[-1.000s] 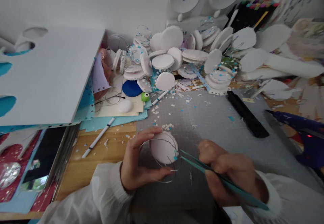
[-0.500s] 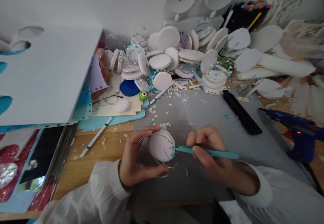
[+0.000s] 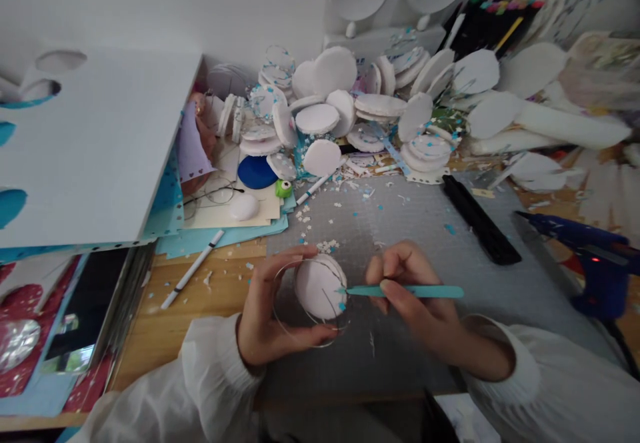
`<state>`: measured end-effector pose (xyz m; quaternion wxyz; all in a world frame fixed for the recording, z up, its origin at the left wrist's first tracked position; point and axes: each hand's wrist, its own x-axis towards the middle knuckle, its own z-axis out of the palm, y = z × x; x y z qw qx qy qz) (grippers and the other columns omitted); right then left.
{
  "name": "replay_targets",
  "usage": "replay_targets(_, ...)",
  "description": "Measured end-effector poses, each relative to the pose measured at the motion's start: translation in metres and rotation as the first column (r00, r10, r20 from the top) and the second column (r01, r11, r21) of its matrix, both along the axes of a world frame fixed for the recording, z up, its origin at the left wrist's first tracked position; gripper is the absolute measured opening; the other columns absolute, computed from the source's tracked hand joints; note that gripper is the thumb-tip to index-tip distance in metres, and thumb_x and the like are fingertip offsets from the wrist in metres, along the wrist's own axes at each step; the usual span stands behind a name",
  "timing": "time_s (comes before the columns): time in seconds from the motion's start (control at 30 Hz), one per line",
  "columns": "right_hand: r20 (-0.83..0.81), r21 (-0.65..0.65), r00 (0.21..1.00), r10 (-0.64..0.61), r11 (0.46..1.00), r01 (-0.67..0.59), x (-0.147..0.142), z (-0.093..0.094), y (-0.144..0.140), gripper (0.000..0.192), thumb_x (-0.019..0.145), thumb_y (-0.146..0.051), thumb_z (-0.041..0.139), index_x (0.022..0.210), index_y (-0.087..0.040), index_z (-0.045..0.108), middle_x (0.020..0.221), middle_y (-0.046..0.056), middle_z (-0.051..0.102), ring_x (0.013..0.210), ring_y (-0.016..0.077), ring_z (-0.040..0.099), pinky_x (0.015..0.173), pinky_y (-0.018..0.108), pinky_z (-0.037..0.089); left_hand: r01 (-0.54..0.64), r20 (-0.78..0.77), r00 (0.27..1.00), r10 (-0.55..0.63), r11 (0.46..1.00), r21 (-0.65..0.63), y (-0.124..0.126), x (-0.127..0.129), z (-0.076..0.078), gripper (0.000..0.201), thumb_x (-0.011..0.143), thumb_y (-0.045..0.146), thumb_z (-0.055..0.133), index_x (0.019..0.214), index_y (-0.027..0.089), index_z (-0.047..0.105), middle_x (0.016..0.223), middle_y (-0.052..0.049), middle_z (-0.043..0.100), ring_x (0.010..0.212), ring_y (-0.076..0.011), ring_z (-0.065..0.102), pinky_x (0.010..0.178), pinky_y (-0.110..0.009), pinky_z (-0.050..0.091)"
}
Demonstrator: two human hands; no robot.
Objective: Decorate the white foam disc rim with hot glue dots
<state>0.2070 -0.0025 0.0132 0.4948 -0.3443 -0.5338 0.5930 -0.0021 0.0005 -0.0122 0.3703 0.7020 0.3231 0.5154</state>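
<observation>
Item: right hand (image 3: 413,269); fingers closed on slim teal tweezers (image 3: 425,291), held nearly level, tips at the disc's right edge.

Item: left hand (image 3: 263,316); thumb and forefinger spread in a C, gripping a white round disc (image 3: 317,286) with a thin silvery wire loop (image 3: 320,347) about it. Located over the grey cutting mat (image 3: 327,376); a small blue piece (image 3: 342,306) sits at its right edge. Whether the disc also rests on anything is unclear.

Handling, as judged: disc very light, probably soft enough to dent under a pinch; best taken by opposite points of its rim, face left untouched. Wire springy, easily bent and apt to slip; hold lightly. Small blue piece fragile in its place; keep fingers off it, use tweezer tips.

Item: small white flower-shaped pieces (image 3: 327,246), loose on the mat just beyond the disc.

Item: dark blue glue gun (image 3: 595,256), red light lit, far right.

Item: black elongated tool (image 3: 480,219), lying aslant.

Item: heap of white round discs (image 3: 335,73), some trimmed in blue, along the back of the wooden bench (image 3: 200,286).
</observation>
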Motion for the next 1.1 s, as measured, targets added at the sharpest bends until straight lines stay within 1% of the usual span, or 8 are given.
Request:
replay_targets(0.07,0.005,0.005,1.0,-0.001,1.0,0.001,0.0,0.0,0.001,0.008,0.093,-0.027,0.046,0.089,-0.025,0.04,0.07,-0.005,0.046,0.054,0.0076,0.042,0.047,0.02,0.038,-0.004,0.005,1.0,0.004,1.0,0.012,0.0,0.0,0.0,0.085,0.058,0.027,0.087,0.129,0.021,0.041,0.125,-0.012,0.054,0.119,-0.0295,0.053,0.101,-0.049,0.047)
replay_targets(0.17,0.001,-0.002,1.0,-0.002,1.0,0.002,-0.001,-0.002,0.001,0.008,0.093,-0.027,0.047,0.089,-0.024,0.04,0.071,-0.004,0.047,0.054,0.0073,0.042,0.047,0.019,0.038,0.002,0.009,1.0,-0.003,1.0,0.009,0.0,0.0,0.0,0.084,0.059,0.03,0.086,0.129,0.021,0.041,0.126,-0.011,0.054,0.119,-0.03,0.053,0.102,-0.048,0.046)
replay_targets(0.27,-0.022,-0.031,1.0,0.009,0.999,-0.01,-0.002,-0.003,0.001,0.008,0.093,-0.026,0.047,0.089,-0.024,0.041,0.073,-0.005,0.047,0.054,0.0069,0.042,0.048,0.019,0.038,0.018,0.01,1.0,-0.018,1.0,-0.013,0.0,-0.001,0.0,0.082,0.06,0.03,0.085,0.129,0.022,0.04,0.126,-0.011,0.053,0.12,-0.0306,0.052,0.101,-0.049,0.045)
replay_targets(0.43,-0.063,-0.092,0.998,0.018,0.995,-0.024,-0.003,-0.003,0.002,0.01,0.094,-0.026,0.046,0.086,-0.023,0.04,0.069,-0.006,0.045,0.054,0.0071,0.042,0.049,0.02,0.036,0.029,0.006,1.0,-0.029,0.999,-0.027,0.001,-0.002,-0.001,0.09,0.055,0.033,0.088,0.13,0.02,0.039,0.124,-0.017,0.052,0.119,-0.0341,0.051,0.1,-0.055,0.043)
replay_targets(0.57,-0.113,-0.117,0.993,0.038,0.992,-0.051,-0.003,-0.006,0.004,0.009,0.094,-0.027,0.045,0.088,-0.024,0.04,0.068,-0.006,0.044,0.054,0.0074,0.041,0.05,0.02,0.034,0.052,0.021,0.998,-0.051,0.997,-0.063,0.002,-0.001,0.002,0.09,0.054,0.036,0.088,0.128,0.021,0.039,0.125,-0.016,0.051,0.119,-0.0332,0.051,0.101,-0.052,0.042)
replay_targets(0.77,-0.166,-0.151,0.984,0.06,0.985,-0.086,-0.003,-0.011,0.004,0.009,0.095,-0.028,0.046,0.088,-0.024,0.04,0.066,-0.007,0.045,0.055,0.0085,0.04,0.051,0.022,0.033,0.024,-0.021,0.999,-0.025,0.996,-0.086,-0.002,-0.002,0.001,0.082,0.061,0.022,0.084,0.129,0.021,0.038,0.125,-0.015,0.051,0.119,-0.031,0.05,0.101,-0.049,0.042)
replay_targets(0.93,-0.155,-0.243,0.988,0.02,0.968,-0.058,-0.001,-0.01,0.004,0.013,0.091,-0.029,0.052,0.085,-0.024,0.043,0.065,-0.007,0.046,0.052,0.0072,0.04,0.048,0.021,0.031,0.009,-0.04,0.999,-0.013,0.997,-0.082,-0.004,-0.003,-0.002,0.085,0.059,0.02,0.083,0.13,0.02,0.037,0.124,-0.015,0.05,0.117,-0.0321,0.051,0.101,-0.05,0.041)
replay_targets(1.1,-0.173,-0.27,0.982,-0.07,0.963,0.021,0.004,-0.006,0.014,0.013,0.088,-0.025,0.052,0.079,-0.023,0.044,0.055,-0.008,0.044,0.047,0.0078,0.037,0.045,0.021,0.028,0.02,-0.015,1.0,-0.021,0.996,-0.091,-0.002,-0.002,0.001,0.08,0.06,0.018,0.078,0.129,0.021,0.038,0.122,-0.013,0.049,0.115,-0.0309,0.05,0.101,-0.049,0.04)
